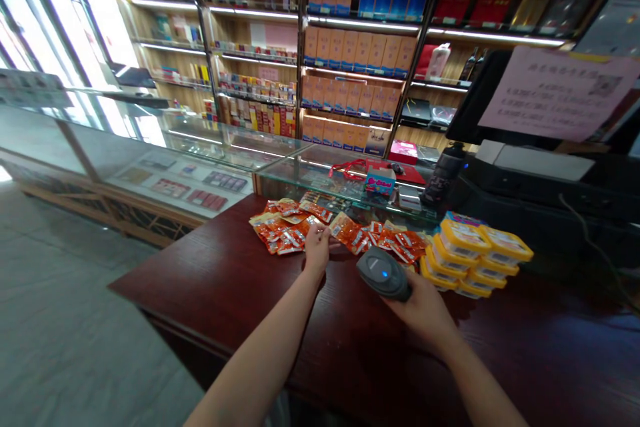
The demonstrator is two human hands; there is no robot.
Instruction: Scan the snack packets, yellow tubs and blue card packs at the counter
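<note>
My right hand (427, 307) is wrapped round a dark grey handheld barcode scanner (384, 272) with a small blue light on its top. Its head points forward, toward the orange snack packets. My left hand (317, 248) is at the gap between two heaps of these packets, with its fingers closed on the edge of an orange snack packet (344, 229); the exact grip is partly hidden. On its left lies a heap of packets (280, 227), and on its right another loose heap (395, 241). Stacked yellow tubs (457, 247) stand beyond my right hand.
A dark red wooden counter (210, 273) lies under everything. Behind it runs a glass display case (280, 160). A black bottle (444, 173) and a monitor with a pink paper sheet (555, 90) stand at the right. Shelves of boxed goods (357, 47) line the back wall.
</note>
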